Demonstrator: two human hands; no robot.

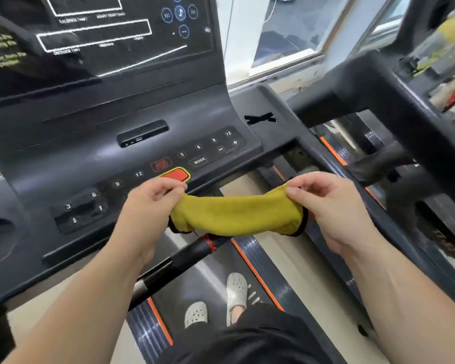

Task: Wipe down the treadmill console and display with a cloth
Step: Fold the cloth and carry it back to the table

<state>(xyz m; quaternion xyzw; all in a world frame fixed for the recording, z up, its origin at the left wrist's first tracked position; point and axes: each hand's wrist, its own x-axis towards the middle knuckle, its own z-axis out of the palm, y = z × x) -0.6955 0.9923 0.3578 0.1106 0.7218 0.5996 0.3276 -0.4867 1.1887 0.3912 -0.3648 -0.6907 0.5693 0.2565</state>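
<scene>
Head view, looking down: closest to the camera both forearms reach forward over the treadmill belt (pixel 195 282), where the person's pale clogs (pixel 216 303) stand. The left hand (pixel 153 203) pinches one end of the yellow cloth (pixel 237 216) between thumb and fingertips, knuckles up; the right hand (pixel 323 203) pinches the other end the same way, wrist bent a little inward. Both grips are closed on the fabric. The cloth hangs bunched and stretched between them in the air, just in front of the console's lower edge and above the black handlebar (pixel 184 256), touching neither as far as can be seen.

The step in hand looks like readying the cloth. It would do well to open it flat or fold it into a pad, so a broad face meets the surface rather than a rope of fabric.

Beyond the hands lies the console (pixel 84 143) with its number keys, and the red stop button (pixel 175 175) sits just past the left fingers, so light pressure there seems wise. Farther up stands the dark display (pixel 95 48), not yet reached
</scene>
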